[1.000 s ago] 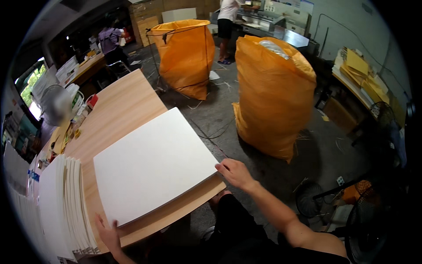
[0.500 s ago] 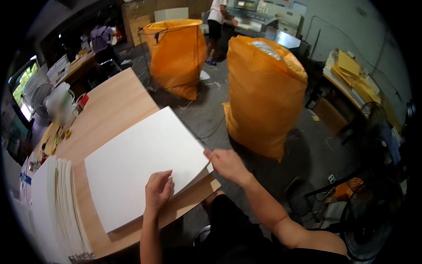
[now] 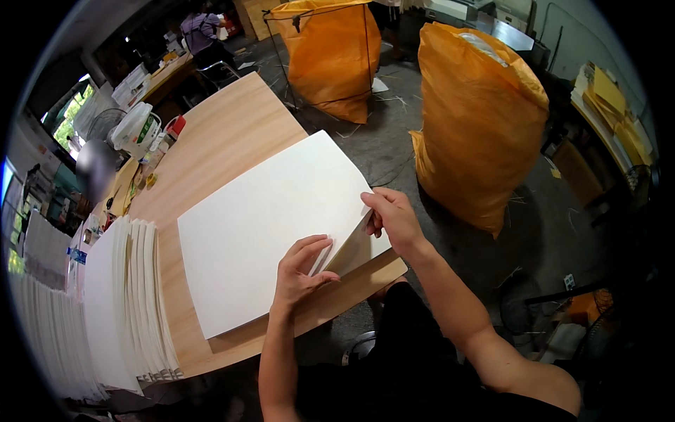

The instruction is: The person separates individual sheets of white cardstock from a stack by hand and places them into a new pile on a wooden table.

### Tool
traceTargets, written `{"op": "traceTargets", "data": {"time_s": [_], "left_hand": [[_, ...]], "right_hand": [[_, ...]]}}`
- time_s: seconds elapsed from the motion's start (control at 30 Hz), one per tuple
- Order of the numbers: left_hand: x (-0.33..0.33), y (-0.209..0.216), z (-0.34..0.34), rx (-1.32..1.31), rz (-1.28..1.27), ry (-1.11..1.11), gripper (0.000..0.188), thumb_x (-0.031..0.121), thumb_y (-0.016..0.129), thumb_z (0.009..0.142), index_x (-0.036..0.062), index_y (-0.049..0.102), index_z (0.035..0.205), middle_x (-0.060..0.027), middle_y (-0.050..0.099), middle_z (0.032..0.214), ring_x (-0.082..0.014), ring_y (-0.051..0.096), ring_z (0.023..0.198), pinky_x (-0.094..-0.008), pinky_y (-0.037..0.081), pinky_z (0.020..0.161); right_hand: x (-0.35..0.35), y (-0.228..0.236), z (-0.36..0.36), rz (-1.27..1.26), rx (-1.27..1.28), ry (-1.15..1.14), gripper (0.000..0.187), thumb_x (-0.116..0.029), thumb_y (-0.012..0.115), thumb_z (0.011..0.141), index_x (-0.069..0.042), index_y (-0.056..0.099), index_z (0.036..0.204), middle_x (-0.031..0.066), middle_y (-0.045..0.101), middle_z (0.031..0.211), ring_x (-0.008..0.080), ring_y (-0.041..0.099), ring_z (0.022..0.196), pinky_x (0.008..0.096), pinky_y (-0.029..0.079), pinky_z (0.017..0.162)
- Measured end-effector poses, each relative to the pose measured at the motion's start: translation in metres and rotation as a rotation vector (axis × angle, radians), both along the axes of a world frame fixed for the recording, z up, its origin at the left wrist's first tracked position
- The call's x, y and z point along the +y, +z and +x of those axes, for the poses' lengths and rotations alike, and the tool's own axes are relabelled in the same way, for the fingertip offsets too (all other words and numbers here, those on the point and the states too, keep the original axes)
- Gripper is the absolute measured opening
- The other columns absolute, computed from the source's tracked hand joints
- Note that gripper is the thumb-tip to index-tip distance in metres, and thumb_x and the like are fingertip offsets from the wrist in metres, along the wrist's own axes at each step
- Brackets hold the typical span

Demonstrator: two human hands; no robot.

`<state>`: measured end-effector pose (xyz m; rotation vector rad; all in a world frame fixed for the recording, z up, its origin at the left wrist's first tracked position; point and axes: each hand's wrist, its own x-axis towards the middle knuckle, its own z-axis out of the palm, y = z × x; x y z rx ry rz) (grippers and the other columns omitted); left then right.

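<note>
A stack of large white sheets point(image 3: 267, 225) lies near the front edge of a wood-grain table point(image 3: 232, 126). My right hand point(image 3: 395, 219) pinches the top sheet at its near right corner, thumb above and fingers curled underneath. That corner is lifted, and a gap shows between it and the sheets below. My left hand point(image 3: 299, 276) is at the stack's near edge, its fingers stretched over the white surface and its thumb apart from them. Nothing is gripped in it.
Thick piles of white sheets point(image 3: 130, 302) stand at the left. A white bucket point(image 3: 136, 130) sits beyond them. Two large orange sacks, the nearer one point(image 3: 478, 133) on the floor at right, stand past the table. A person in purple point(image 3: 200, 32) is at the far left.
My right hand has raised the top sheet's corner, opening a gap beneath it. My left hand's fingers have spread from the thumb. The view has shifted, so the scene sits further right.
</note>
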<state>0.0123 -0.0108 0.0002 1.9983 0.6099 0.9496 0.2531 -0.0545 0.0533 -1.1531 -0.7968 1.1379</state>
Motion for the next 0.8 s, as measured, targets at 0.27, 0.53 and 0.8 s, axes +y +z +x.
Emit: {"op": "traceTargets", "data": {"time_s": [0.27, 0.53, 0.8], "left_hand": [[0.006, -0.014, -0.007, -0.003, -0.076, 0.045, 0.054, 0.011, 0.090, 0.076, 0.0019, 0.070, 0.126, -0.0110, 0.066, 0.129, -0.0223, 0.064, 0.118, -0.0349, 0.050, 0.103], [0.004, -0.004, -0.004, 0.059, 0.031, 0.120, 0.048, 0.008, 0.073, 0.091, 0.0081, 0.063, 0.138, -0.0170, 0.060, 0.139, -0.0305, 0.060, 0.126, -0.0378, 0.048, 0.105], [-0.003, -0.003, 0.001, -0.007, -0.006, 0.069, 0.063, 0.014, 0.094, 0.069, 0.0045, 0.067, 0.125, -0.0099, 0.063, 0.121, -0.0239, 0.060, 0.116, -0.0354, 0.046, 0.102]], "right_hand": [[0.000, -0.002, -0.001, 0.036, 0.031, 0.004, 0.041, -0.036, 0.068, 0.100, -0.009, 0.056, 0.072, -0.0005, 0.056, 0.059, 0.0113, 0.061, 0.053, 0.0252, 0.043, 0.048], [0.007, -0.007, -0.009, 0.118, -0.600, -0.132, 0.037, -0.028, 0.063, 0.102, -0.010, 0.053, 0.071, -0.0009, 0.053, 0.059, 0.0100, 0.056, 0.051, 0.0253, 0.042, 0.047], [0.002, 0.000, -0.001, 0.054, 0.025, 0.041, 0.036, -0.025, 0.063, 0.101, -0.011, 0.052, 0.070, -0.0022, 0.050, 0.058, 0.0092, 0.056, 0.051, 0.0243, 0.041, 0.046]]}}
